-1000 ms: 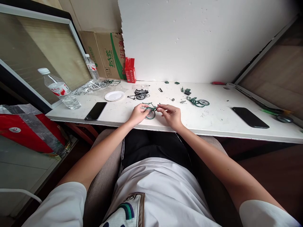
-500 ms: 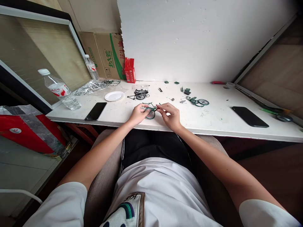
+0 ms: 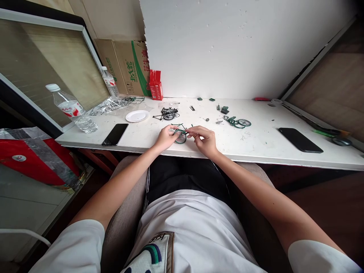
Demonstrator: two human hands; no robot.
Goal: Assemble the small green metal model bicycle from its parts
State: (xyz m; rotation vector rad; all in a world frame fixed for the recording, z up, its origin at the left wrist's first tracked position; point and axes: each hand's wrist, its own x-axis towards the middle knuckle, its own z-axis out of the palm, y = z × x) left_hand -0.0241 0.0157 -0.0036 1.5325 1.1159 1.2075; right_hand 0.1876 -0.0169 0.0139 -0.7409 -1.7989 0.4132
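Steadying the small dark-green, spoke-wheeled model bicycle [image 3: 181, 137] near the edge of the white worktop [image 3: 139, 146], the left hand [image 3: 165, 138] pinches one side between its fingers, presumably leaving the other accessible to the right hand [image 3: 205, 139], whose fingers' grip I cannot tell.

A green bike [image 3: 181, 138] is gripped by the left hand [image 3: 167, 137] at the front edge of a white desk [image 3: 236, 148], with the right hand [image 3: 204, 139] held close at its right side. Beyond them, a black bike [image 3: 168, 113], a plate [image 3: 137, 116] and a second green bike [image 3: 236, 122] are laid out. Two bottles [image 3: 74, 112], a carton [image 3: 122, 64] and a red box [image 3: 156, 86] are grouped toward the left.
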